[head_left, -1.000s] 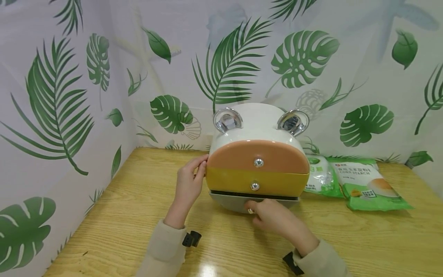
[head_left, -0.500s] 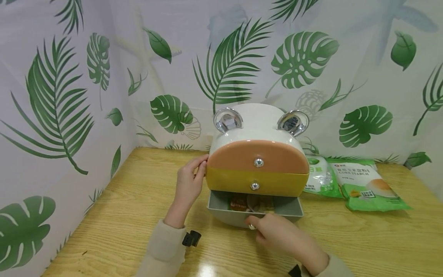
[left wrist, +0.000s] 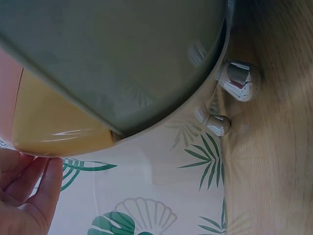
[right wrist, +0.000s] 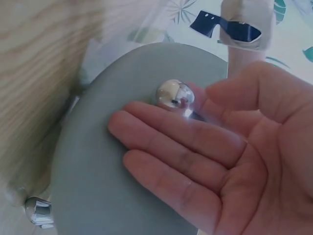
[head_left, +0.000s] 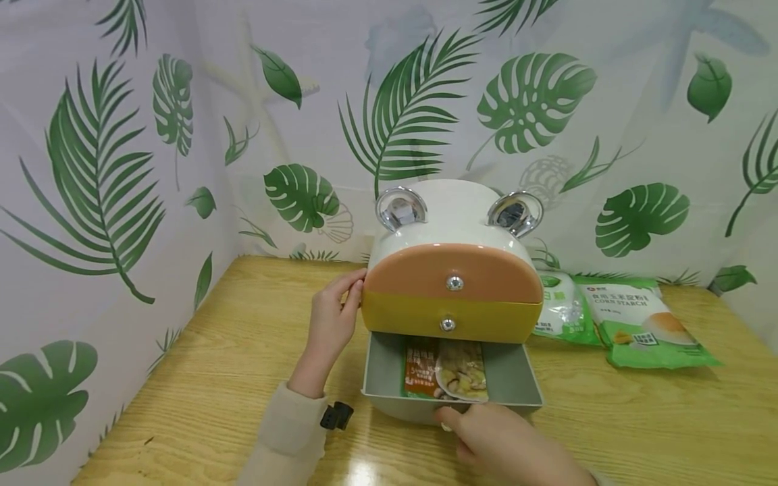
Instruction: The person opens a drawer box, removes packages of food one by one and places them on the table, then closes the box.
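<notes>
A small rounded cabinet [head_left: 452,270] with a white shell has orange and yellow upper drawers and a grey bottom drawer [head_left: 379,378], which is pulled well out. My right hand [head_left: 501,439] holds the drawer's shiny round knob [right wrist: 175,94] between thumb and index finger; the other fingers stretch along the grey front. Inside the drawer lies a flat food packet [head_left: 446,371], brown and green with a picture of food. My left hand [head_left: 331,320] rests its fingertips against the cabinet's left side, beside the seam of the upper drawers. In the left wrist view its fingers [left wrist: 49,183] are nearly straight.
Two green and white bags stand right of the cabinet: a corn starch bag [head_left: 644,324] and another bag [head_left: 562,307] partly behind the cabinet. Chrome feet [left wrist: 239,81] carry the cabinet on the wooden table [head_left: 243,378]. A leaf-patterned cloth [head_left: 292,121] hangs behind.
My right hand has drawn the grey drawer out towards me from nearly closed, bringing the packet inside into sight. My left hand has stayed at the cabinet's side.
</notes>
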A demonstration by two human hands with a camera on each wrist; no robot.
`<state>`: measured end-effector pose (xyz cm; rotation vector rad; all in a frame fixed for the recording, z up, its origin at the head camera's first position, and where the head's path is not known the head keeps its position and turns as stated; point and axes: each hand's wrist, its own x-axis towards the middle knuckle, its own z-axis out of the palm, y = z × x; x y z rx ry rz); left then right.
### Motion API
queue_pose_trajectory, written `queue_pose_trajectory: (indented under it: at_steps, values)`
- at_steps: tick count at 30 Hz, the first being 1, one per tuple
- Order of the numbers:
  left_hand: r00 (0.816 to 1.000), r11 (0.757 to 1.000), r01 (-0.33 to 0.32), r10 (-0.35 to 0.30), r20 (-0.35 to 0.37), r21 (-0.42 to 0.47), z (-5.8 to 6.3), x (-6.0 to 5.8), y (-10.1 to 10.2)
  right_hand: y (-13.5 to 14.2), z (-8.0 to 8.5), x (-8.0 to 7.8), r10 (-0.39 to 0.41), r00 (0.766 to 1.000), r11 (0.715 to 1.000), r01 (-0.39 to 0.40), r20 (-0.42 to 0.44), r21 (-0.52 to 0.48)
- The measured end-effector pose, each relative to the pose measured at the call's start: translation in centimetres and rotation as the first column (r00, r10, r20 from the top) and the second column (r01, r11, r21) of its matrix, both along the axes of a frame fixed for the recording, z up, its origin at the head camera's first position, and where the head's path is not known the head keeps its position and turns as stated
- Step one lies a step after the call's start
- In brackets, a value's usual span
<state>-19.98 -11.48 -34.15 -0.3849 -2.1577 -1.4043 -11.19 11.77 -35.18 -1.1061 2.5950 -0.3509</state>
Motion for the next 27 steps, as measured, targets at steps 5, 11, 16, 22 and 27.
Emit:
queue_pose_trajectory:
  at_steps: [5, 11, 16, 22, 27]
  values:
    - [1.000, 1.000, -0.003, 0.003, -0.006, -0.001, 0.0, 0.0, 0.0, 0.0, 0.0, 0.5, -0.035, 0.993, 0.999, 0.033, 0.116, 0.022]
    - [1.000, 1.000, 0.001, -0.001, -0.011, 0.004, 0.1, 0.1, 0.0, 0.0, -0.2, 0.6, -0.018, 0.996, 1.000, 0.017, 0.087, 0.007]
    - [1.000, 1.000, 0.014, -0.014, -0.017, 0.016, 0.1, 0.0, 0.1, 0.2, -0.1, 0.7, -0.003, 0.998, 1.000, 0.003, 0.061, -0.006]
    - [1.000, 1.000, 0.016, -0.016, 0.008, 0.020, 0.1, 0.1, 0.2, 0.7, 1.2, 0.8, 0.038, 0.998, 0.996, -0.042, -0.059, -0.074]
    - [1.000, 1.000, 0.005, -0.005, -0.003, 0.005, 0.3, 0.1, 0.0, 1.1, 3.1, 0.4, 0.078, 0.947, 0.984, -0.123, -0.311, -0.130]
